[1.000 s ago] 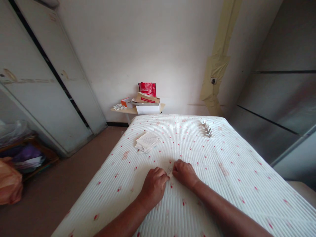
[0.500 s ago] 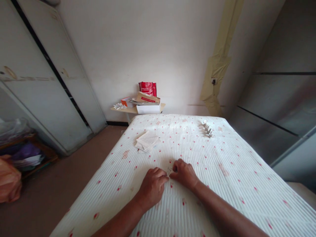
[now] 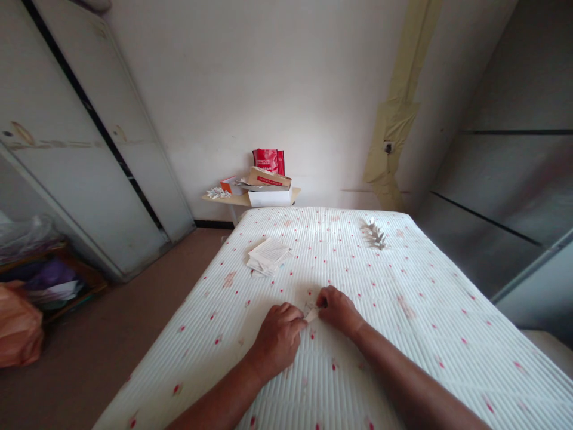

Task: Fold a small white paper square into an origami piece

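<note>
Over the middle of the bed, a small piece of paper [image 3: 312,314] is held between my two hands. My left hand [image 3: 280,334] is closed, with thumb and fingers pinching the paper's left end. My right hand [image 3: 336,310] pinches its right side with curled fingers. Most of the paper is hidden by my fingers, and how it is folded is hard to make out. Beyond my left hand lies a loose stack of printed paper sheets [image 3: 268,255]. A row of small folded paper pieces [image 3: 375,235] rests at the far right of the bed.
The bed has a white ribbed cover [image 3: 367,370] with red spots. Behind it, a small table [image 3: 239,200] bears a white box [image 3: 270,198], a red bag [image 3: 265,161] and white folded pieces [image 3: 218,192]. A cabinet [image 3: 89,149] stands left; an orange bag [image 3: 18,325] sits low.
My right hand has shifted slightly right, away from my left hand. More of the pale paper now shows between my fingers. My left hand has barely moved.
</note>
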The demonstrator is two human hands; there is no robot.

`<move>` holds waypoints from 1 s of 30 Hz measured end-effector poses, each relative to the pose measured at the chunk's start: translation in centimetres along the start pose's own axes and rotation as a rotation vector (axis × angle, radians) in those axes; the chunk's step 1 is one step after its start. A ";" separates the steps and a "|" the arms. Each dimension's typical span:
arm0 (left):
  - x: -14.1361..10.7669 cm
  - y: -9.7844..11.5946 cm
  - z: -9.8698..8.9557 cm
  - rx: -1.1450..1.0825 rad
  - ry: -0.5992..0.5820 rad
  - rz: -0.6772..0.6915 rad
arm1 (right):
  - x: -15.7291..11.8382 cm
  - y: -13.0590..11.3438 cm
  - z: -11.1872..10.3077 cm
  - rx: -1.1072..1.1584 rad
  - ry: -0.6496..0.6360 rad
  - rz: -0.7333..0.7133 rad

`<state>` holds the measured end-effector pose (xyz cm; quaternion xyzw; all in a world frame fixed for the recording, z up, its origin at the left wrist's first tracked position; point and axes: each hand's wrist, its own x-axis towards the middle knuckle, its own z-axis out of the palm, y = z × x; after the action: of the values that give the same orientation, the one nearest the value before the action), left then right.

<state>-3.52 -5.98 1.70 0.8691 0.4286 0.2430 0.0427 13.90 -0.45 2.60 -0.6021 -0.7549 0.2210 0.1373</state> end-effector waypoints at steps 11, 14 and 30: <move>-0.1 0.5 0.1 0.079 -0.027 0.026 | -0.2 0.1 0.2 0.099 0.071 -0.030; -0.1 0.4 0.2 0.069 -0.045 0.033 | -0.5 -0.3 0.6 -0.004 0.110 -0.023; 0.0 0.4 0.5 0.085 -0.061 0.033 | -0.7 -0.7 1.6 -0.118 0.287 -0.137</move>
<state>-3.02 -6.18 1.40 0.8842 0.4225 0.1986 0.0151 12.68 -1.51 1.59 -0.5814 -0.7785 0.0780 0.2230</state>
